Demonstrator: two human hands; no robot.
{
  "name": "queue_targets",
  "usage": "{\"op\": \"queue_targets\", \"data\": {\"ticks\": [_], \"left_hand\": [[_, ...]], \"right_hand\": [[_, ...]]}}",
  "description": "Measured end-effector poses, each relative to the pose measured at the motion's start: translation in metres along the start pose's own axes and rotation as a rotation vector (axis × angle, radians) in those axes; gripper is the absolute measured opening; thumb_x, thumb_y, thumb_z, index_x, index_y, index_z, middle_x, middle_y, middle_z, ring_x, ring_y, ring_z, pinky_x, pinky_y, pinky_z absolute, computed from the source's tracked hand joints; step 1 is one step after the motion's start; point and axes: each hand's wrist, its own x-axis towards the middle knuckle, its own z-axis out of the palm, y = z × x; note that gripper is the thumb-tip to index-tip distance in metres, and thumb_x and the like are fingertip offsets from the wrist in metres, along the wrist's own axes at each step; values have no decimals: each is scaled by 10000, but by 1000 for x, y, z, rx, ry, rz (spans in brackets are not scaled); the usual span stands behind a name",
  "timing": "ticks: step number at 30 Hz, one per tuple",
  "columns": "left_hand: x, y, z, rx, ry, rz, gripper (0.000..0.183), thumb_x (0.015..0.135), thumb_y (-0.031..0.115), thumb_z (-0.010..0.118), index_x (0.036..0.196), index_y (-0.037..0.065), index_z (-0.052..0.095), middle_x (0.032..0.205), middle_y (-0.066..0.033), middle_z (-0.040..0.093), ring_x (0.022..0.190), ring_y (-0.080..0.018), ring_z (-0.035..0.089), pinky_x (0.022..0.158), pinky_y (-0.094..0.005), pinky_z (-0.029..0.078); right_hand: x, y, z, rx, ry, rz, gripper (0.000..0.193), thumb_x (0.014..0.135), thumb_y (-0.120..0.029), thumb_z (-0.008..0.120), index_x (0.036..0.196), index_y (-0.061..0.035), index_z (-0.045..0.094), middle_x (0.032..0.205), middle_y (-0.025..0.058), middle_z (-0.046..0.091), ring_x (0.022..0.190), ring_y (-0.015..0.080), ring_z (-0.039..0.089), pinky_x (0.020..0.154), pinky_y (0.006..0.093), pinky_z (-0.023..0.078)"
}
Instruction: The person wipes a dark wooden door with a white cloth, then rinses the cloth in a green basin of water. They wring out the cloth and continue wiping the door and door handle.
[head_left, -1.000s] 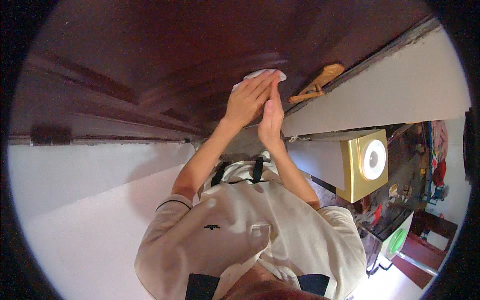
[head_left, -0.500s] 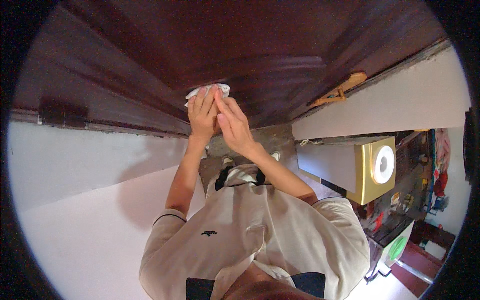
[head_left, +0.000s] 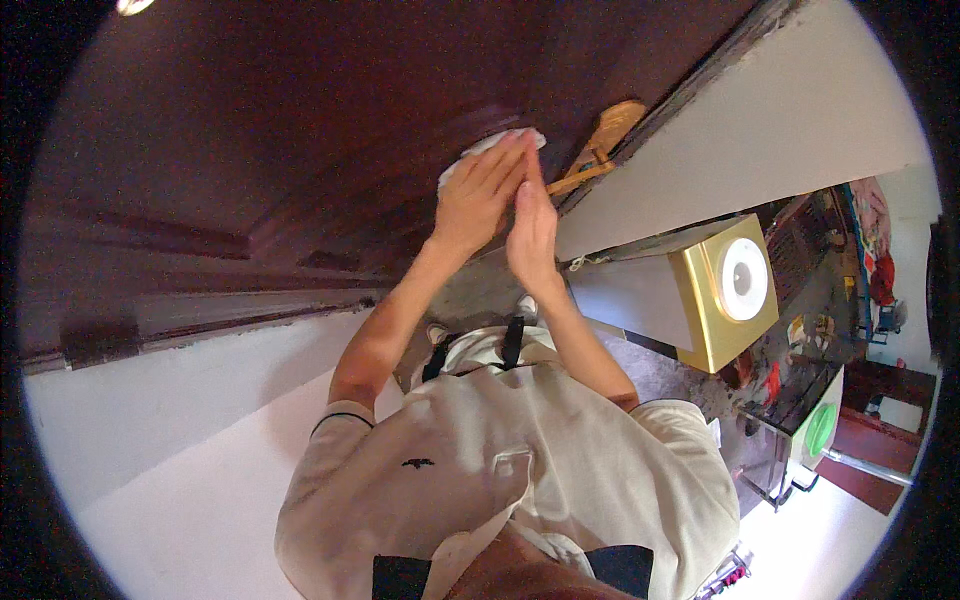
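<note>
Shift since half a second ago: the white cloth (head_left: 478, 146), the left hand (head_left: 470, 205) and the right hand (head_left: 534, 228) have moved rightward along the dark reddish-brown door (head_left: 300, 120), close to the orange-brown handle (head_left: 617, 125); a bright spot (head_left: 133, 6) now shows at the upper left of the frame.
Cloth: white, mostly hidden under the fingers, a pale strip showing along their upper edge; it lies against the door, at the upper centre of the frame.
Left grip: flat, fingers straight and together over the cloth, not curled round it.
Right grip: unfolded, fingers straight, laid against the left hand, fingertips by the cloth's right end.
Shirt mark: a small black emblem (head_left: 417, 463) on the beige shirt (head_left: 440, 510), lower centre, too small to read.
</note>
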Motion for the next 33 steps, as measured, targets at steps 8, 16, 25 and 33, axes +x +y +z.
{"op": "queue_targets", "data": {"ticks": [8,16,25,33], "left_hand": [[23,13,22,-4,-196,71,511,876,144,545,1367,5,562,1529,-56,473,1429,-202,413,1135,-374,377],[-58,-28,-4,-47,-412,-42,477,955,171,509,1422,79,530,1531,-12,474,1267,-207,561,1063,-367,454],[-141,-61,-88,40,-337,-195,358,927,189,587,1270,113,653,1432,49,571,1186,-184,612,947,-356,506],[-241,-94,-154,336,-194,-183,286,899,129,606,1163,38,671,1398,-18,591,1264,-185,566,1037,-402,471]], "right_hand": [[14,14,-22,132,14,235,624,1082,-390,324,1516,54,267,1584,221,283,1449,309,332,1155,368,317],[-22,29,22,140,-130,332,534,1084,-401,387,1367,49,333,1339,277,507,1223,308,540,1023,402,435],[-56,6,99,66,-407,162,354,1085,-259,417,1234,56,357,1140,284,633,1036,327,661,882,408,505],[-97,1,198,221,-570,12,283,1030,-141,510,1190,27,347,1024,281,663,939,418,693,805,447,549]]}}
